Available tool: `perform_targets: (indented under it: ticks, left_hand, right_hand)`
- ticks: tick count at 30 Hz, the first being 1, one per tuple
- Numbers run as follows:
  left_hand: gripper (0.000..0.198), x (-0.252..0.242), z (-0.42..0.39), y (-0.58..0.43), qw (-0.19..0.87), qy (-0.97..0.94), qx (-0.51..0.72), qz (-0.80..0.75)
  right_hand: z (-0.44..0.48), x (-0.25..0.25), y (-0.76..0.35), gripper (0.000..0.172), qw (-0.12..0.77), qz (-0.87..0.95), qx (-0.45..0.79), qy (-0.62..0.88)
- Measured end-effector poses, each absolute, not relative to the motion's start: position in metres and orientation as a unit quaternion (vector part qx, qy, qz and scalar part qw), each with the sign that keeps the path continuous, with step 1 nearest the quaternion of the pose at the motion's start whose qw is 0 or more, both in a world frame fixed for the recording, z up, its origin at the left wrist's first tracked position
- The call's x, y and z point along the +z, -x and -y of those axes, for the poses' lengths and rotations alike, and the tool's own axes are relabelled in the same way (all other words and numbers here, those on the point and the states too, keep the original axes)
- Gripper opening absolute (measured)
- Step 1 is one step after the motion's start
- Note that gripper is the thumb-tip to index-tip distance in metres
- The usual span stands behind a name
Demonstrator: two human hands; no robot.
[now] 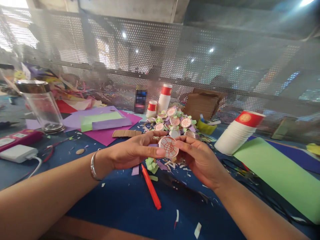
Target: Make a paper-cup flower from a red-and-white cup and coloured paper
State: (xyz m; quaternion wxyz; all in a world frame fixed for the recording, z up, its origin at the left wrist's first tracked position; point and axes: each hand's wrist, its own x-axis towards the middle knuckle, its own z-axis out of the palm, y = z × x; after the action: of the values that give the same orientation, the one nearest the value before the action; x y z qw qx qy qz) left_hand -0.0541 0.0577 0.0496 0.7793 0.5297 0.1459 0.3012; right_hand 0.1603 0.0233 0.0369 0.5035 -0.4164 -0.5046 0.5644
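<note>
Between my two hands is a small round white disc (169,147) with an orange-red grid drawn on its face. My left hand (140,148), a silver bangle at its wrist, pinches the disc's left edge with thumb and fingers. On the other side, my right hand (197,156) grips the right edge, fingertips partly hidden behind it. Just beyond lies a heap of similar discs (175,121) mixed with green and purple paper scraps. An orange-red marker (151,187) rests on the blue tabletop below my hands, beside a crumpled green paper piece (151,165).
Stacked red-and-white paper cups (240,133) lean at the right, near green paper (277,176). More cups (165,98) stand behind the heap. A glass bottle (43,110), coloured paper sheets (100,118) and a white adapter (18,153) occupy the left. A perforated metal panel (150,60) borders the back.
</note>
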Motion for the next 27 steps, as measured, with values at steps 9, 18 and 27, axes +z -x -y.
perform_targets:
  ticks: [9,18,27]
  left_hand:
    - [0.032,0.040,-0.054,0.043,0.710,-0.572,0.334,-0.241]
    - [0.015,0.037,-0.068,0.048,0.678,-0.581,0.369,-0.260]
    - [0.023,0.034,-0.080,0.056,0.670,-0.554,0.407,-0.278]
  right_hand:
    - [-0.024,0.035,-0.157,0.026,0.519,0.503,0.548,0.420]
    - [-0.023,0.037,-0.159,0.029,0.516,0.540,0.517,0.418]
    - [-0.058,0.048,-0.259,0.018,0.306,0.656,0.101,0.682]
